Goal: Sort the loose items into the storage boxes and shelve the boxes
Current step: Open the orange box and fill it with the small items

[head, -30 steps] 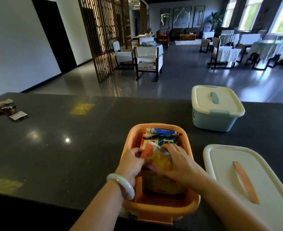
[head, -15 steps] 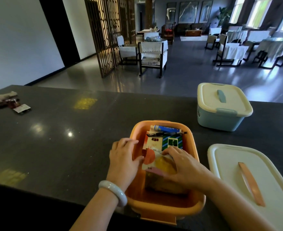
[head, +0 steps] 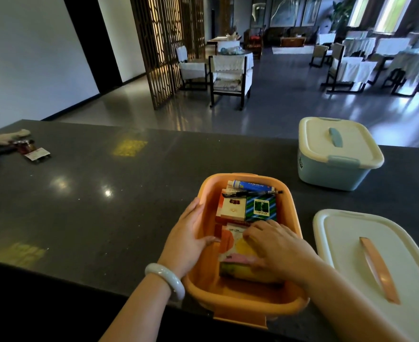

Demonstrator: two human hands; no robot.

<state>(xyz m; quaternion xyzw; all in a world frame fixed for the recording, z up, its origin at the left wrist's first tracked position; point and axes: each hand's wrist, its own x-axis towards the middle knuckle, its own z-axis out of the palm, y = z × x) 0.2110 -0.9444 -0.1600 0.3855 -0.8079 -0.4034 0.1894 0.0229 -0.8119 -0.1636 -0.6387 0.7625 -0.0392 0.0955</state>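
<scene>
An open orange storage box [head: 240,296] stands at the counter's near edge. Inside lie a blue tube [head: 251,185], a black pen [head: 251,193], a white-and-red carton [head: 233,209], a green-and-blue packet [head: 260,208] and a white pouch with orange and yellow print [head: 234,245] on top of a yellow pack. My left hand [head: 187,236] grips the box's left wall, thumb inside. My right hand [head: 274,245] lies flat on the pouch, pressing it down. The box's white lid with an orange handle [head: 366,262] rests to the right.
A pale blue box with a closed white lid [head: 336,154] stands at the back right of the dark counter [head: 92,206]. Small loose items and a cloth [head: 18,144] lie at the far left. Beyond the counter are chairs and tables on a shiny floor.
My left hand let go of the pouch and moved out to the box's left wall. My right hand pushed the pouch down flat into the box.
</scene>
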